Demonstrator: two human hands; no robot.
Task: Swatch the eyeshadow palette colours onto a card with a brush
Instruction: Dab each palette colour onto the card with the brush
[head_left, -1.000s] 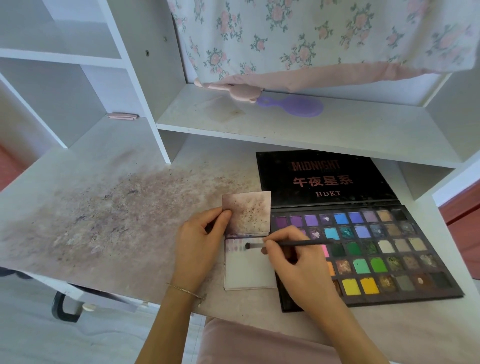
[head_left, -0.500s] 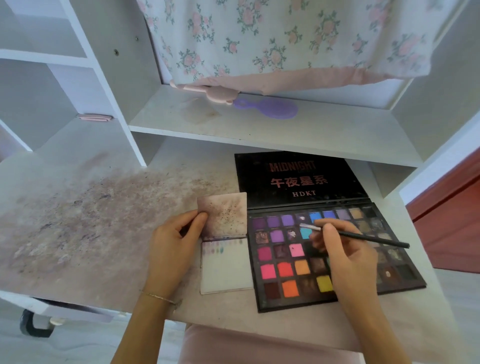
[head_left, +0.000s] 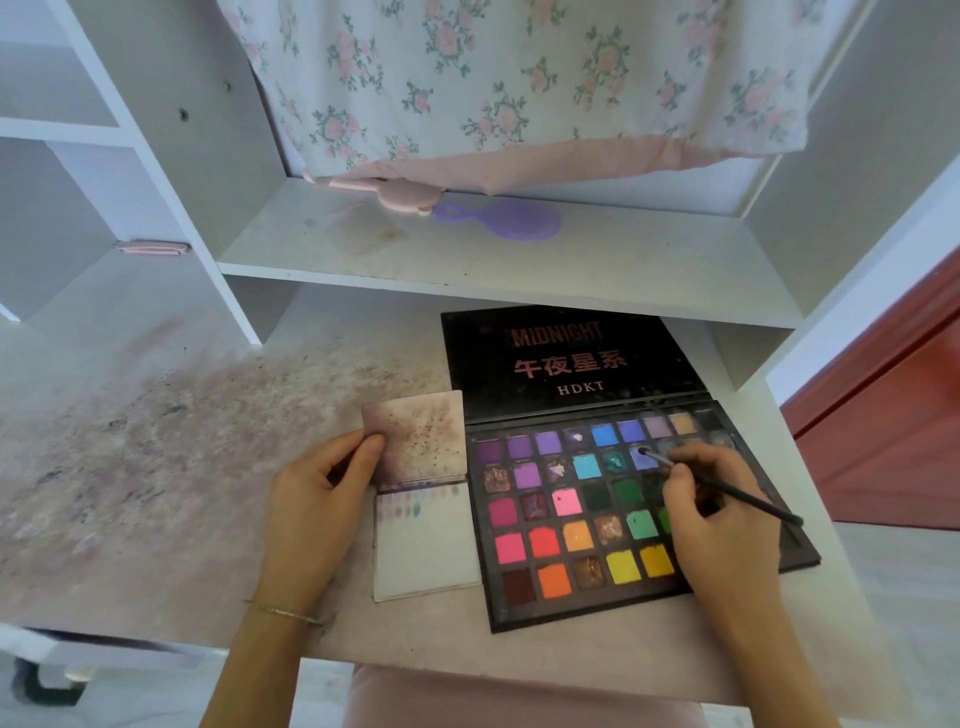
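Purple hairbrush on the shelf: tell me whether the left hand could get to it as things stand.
Probably yes. The left hand only pinches the stained card, and nothing stands between it and the purple hairbrush; the shelf is open-fronted. It would have to let the card go.

A single head-worn wide-angle view looks forward and down from close above onto the stained white desk (head_left: 156, 467), facing the white shelf unit (head_left: 519, 270); straight edges bow toward the frame's borders.
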